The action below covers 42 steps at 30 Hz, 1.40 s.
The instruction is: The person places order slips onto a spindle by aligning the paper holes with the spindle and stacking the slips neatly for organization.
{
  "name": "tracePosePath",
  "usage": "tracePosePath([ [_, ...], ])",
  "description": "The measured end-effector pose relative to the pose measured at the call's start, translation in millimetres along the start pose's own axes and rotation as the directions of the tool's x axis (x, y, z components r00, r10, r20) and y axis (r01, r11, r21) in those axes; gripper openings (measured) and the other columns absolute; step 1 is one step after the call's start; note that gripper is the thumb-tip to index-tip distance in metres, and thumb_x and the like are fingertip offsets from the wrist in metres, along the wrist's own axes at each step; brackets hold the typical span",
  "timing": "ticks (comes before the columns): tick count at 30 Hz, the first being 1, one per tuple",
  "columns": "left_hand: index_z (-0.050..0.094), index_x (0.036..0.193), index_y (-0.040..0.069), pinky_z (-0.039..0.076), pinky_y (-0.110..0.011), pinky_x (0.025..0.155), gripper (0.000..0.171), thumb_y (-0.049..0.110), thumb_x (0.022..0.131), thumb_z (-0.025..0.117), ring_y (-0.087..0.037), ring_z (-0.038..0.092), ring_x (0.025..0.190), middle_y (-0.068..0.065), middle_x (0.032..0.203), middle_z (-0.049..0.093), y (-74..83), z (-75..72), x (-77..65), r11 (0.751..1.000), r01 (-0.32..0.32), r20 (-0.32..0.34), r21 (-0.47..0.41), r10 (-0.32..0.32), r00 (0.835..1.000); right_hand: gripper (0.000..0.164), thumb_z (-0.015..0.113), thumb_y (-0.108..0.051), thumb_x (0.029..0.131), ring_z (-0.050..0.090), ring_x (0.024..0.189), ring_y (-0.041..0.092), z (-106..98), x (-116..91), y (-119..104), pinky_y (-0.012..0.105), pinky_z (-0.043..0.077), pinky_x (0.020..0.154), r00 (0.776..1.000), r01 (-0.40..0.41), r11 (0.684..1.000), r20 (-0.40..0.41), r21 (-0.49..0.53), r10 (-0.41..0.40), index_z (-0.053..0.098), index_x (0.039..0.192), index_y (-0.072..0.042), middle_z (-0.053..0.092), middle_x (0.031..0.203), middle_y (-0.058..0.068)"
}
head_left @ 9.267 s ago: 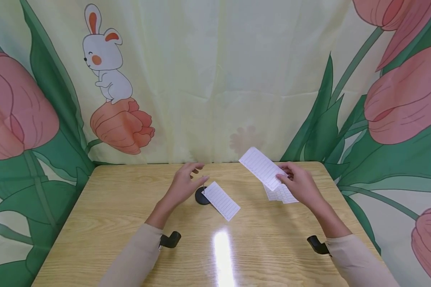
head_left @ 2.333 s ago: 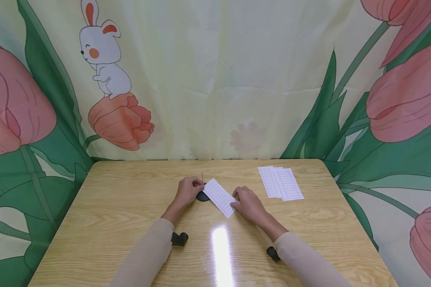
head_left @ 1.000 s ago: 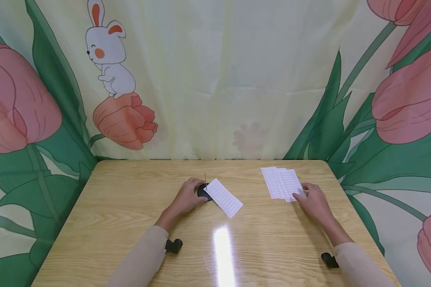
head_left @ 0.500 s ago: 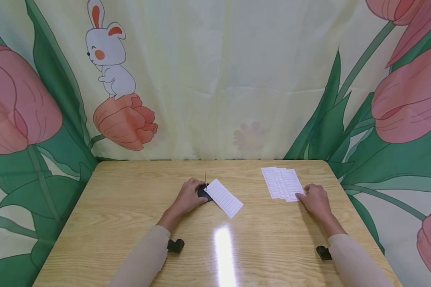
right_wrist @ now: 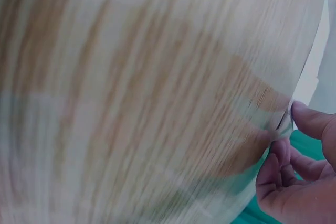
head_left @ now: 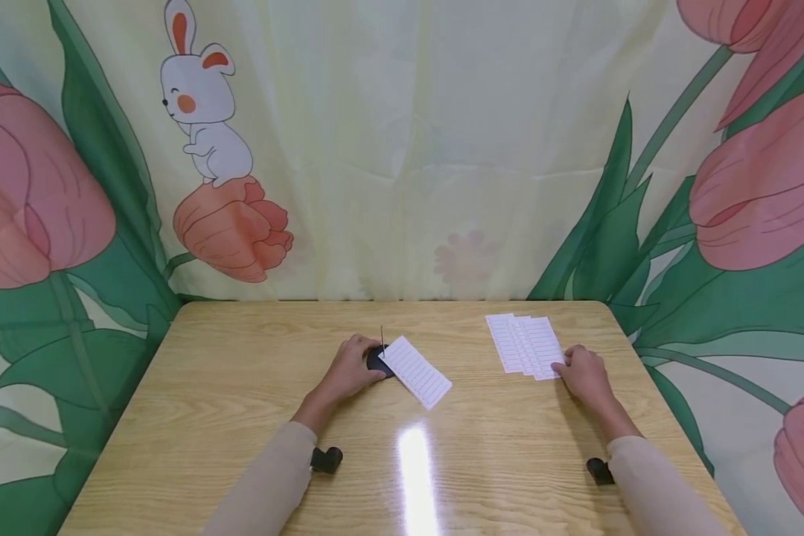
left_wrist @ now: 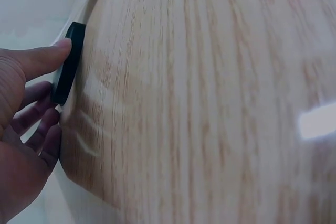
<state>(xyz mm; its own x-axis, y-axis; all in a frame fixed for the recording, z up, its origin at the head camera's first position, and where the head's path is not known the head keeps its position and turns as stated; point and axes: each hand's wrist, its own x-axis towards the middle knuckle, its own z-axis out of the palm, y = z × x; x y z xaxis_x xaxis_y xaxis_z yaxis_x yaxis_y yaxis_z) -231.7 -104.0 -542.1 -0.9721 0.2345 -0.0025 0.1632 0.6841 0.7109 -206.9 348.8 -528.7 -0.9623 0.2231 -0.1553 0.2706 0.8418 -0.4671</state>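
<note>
In the head view a bill spike stands left of the table's middle, with a round black base (head_left: 377, 362) and a thin upright rod. Lined white paper slips (head_left: 417, 374) lie on the spike at one corner, slanting down onto the table. My left hand (head_left: 350, 366) holds the base's edge between thumb and fingers; the left wrist view shows the thumb (left_wrist: 50, 56) on the black rim. At the right, several more lined slips (head_left: 519, 344) lie overlapped in a fan. My right hand (head_left: 584, 374) pinches the lower right corner of the rightmost slip (right_wrist: 310, 85).
The wooden table (head_left: 241, 387) carries a bright light reflection near its front. Behind it hangs a curtain (head_left: 375, 149) printed with tulips and a rabbit. Each wrist wears a black camera mount (head_left: 327, 459).
Earlier my right hand held a slip in the air, then touched the slips at the spike. It has since moved right to the fanned slips. My left hand has gone from the rod to the base.
</note>
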Motion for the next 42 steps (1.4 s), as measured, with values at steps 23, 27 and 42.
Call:
tracePosePath([
  [23,0.067,0.134,0.006,0.046,-0.050,0.106,0.059,0.016,0.081,0.090,-0.033,0.054,0.123,-0.013,0.132,0.060,-2.6,1.4,-0.4,1.000,-0.001,-0.010,-0.032,0.001,1.000,0.043,0.062,-0.010,0.101,0.050,0.094,0.038,0.6,2.4,-0.1,0.042,0.045,0.081,0.997,-0.035,0.996,0.066,0.079,0.030,0.048,0.126,0.021,0.055,0.111,0.033],
  [27,0.067,0.134,0.006,0.046,-0.049,0.106,0.059,0.016,0.081,0.090,-0.032,0.054,0.123,-0.013,0.131,0.060,-3.1,1.1,-0.5,0.999,-0.006,-0.013,-0.037,0.005,1.000,0.041,0.061,-0.010,0.102,0.051,0.097,0.039,0.1,-0.5,-3.0,0.044,0.045,0.083,0.995,-0.073,0.993,0.074,0.094,0.066,0.042,0.127,0.017,0.053,0.113,0.032],
  [42,0.067,0.134,0.006,0.046,-0.050,0.105,0.058,0.016,0.081,0.089,-0.032,0.054,0.122,-0.012,0.131,0.060,-3.0,1.4,-0.7,0.999,0.003,-0.013,-0.053,-0.004,1.000,0.043,0.060,-0.013,0.104,0.051,0.103,0.040,-3.5,-3.7,-1.1,0.045,0.046,0.088,0.996,-0.067,0.993,0.059,0.098,0.062,0.042,0.131,0.015,0.053,0.122,0.034],
])
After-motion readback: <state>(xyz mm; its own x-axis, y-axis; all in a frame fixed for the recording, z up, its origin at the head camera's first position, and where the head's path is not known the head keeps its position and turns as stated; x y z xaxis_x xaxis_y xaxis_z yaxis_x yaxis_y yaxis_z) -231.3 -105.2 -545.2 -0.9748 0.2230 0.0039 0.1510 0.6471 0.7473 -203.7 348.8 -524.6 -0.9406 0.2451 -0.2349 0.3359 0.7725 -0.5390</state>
